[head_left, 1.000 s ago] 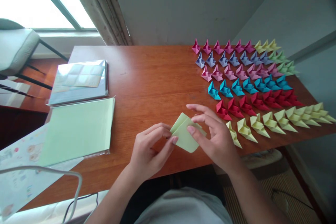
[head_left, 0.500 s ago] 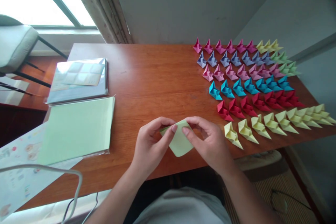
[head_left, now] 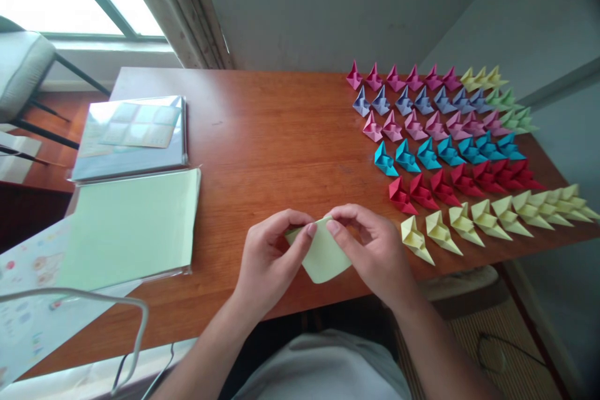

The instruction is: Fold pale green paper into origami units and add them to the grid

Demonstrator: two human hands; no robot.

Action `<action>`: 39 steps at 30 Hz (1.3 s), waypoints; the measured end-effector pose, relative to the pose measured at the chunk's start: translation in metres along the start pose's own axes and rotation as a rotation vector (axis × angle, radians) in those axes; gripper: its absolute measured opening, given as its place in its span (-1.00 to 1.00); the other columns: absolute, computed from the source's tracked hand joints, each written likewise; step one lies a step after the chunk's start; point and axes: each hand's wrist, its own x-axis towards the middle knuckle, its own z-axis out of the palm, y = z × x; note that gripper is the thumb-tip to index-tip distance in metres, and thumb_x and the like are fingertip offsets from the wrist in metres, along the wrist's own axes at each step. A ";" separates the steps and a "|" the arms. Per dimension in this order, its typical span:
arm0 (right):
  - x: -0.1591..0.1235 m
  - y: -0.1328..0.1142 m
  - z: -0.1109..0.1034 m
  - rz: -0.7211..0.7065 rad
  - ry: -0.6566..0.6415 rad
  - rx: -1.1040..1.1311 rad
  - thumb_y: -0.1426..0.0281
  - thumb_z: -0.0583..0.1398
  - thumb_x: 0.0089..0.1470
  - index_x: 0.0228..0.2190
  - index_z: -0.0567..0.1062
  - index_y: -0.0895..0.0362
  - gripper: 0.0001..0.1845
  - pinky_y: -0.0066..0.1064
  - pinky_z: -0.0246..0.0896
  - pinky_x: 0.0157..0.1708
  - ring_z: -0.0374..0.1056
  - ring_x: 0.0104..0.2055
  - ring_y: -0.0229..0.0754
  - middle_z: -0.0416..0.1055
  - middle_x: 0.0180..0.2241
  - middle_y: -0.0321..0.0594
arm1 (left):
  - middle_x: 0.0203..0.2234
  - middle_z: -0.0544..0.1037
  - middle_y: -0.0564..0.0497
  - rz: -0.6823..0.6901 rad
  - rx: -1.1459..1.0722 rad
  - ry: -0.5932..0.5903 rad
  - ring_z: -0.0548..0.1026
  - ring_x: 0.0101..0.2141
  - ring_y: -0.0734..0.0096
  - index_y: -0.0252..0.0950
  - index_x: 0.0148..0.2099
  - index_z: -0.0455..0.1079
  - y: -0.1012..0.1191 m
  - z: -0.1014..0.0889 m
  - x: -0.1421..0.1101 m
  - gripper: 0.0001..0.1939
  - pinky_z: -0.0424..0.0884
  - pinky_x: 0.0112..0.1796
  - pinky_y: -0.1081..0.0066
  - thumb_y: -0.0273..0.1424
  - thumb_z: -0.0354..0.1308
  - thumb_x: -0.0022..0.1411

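Observation:
A small, pale green piece of paper [head_left: 325, 256] is held between my two hands, just above the front edge of the table. My left hand [head_left: 274, 256] pinches its left side between thumb and fingers. At the upper right edge, my right hand [head_left: 372, 253] grips it the same way, thumb on top. The sheet looks folded, but its far layers are hidden by my fingers. Closest to my right hand is a row of pale yellow folded-paper figures [head_left: 439, 234].
Rows of red [head_left: 443, 189], blue [head_left: 427, 155], pink [head_left: 415, 125] and purple paper figures [head_left: 404, 102] fill the table's right side. To the left lie a pack of green paper [head_left: 131, 231] and a wrapped pack [head_left: 134, 162]. A grey cable-like tube [head_left: 143, 319] crosses the lower left.
My right thumb has shifted slightly up along the paper's edge, and more of the paper's face shows. The camera view has moved slightly. Both hands keep their hold.

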 end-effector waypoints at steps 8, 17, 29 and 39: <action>0.000 0.002 0.000 -0.001 0.003 0.002 0.30 0.24 0.23 -0.30 0.57 0.05 -0.88 -0.35 0.38 -0.19 0.49 -0.22 -0.15 0.56 -0.29 -0.25 | -0.50 0.56 0.05 0.005 -0.019 -0.016 0.45 -0.48 0.48 -0.28 -0.32 0.50 -0.001 0.001 0.000 -0.86 0.35 -0.44 0.50 -0.34 0.26 0.29; -0.001 0.001 -0.002 -0.001 0.004 -0.003 0.29 0.23 0.23 -0.31 0.56 0.05 -0.87 -0.36 0.38 -0.22 0.48 -0.25 -0.15 0.56 -0.31 -0.24 | -0.50 0.55 0.06 0.015 -0.044 -0.032 0.43 -0.49 0.49 -0.27 -0.32 0.49 -0.002 0.002 -0.001 -0.87 0.35 -0.44 0.49 -0.36 0.25 0.29; -0.001 0.002 -0.002 -0.005 0.008 -0.019 0.29 0.24 0.22 -0.30 0.56 0.06 -0.88 -0.34 0.40 -0.20 0.49 -0.23 -0.14 0.56 -0.30 -0.22 | -0.50 0.55 0.06 0.028 -0.014 -0.020 0.44 -0.49 0.48 -0.27 -0.33 0.49 -0.003 0.002 -0.001 -0.87 0.35 -0.43 0.48 -0.35 0.25 0.29; -0.001 0.003 0.000 -0.038 0.038 -0.027 0.31 0.27 0.18 -0.34 0.55 0.06 -0.91 -0.32 0.41 -0.20 0.47 -0.24 -0.13 0.54 -0.32 -0.22 | -0.52 0.52 0.06 0.022 0.014 0.023 0.41 -0.51 0.49 -0.29 -0.35 0.47 0.001 0.001 -0.001 -0.83 0.32 -0.47 0.49 -0.33 0.25 0.29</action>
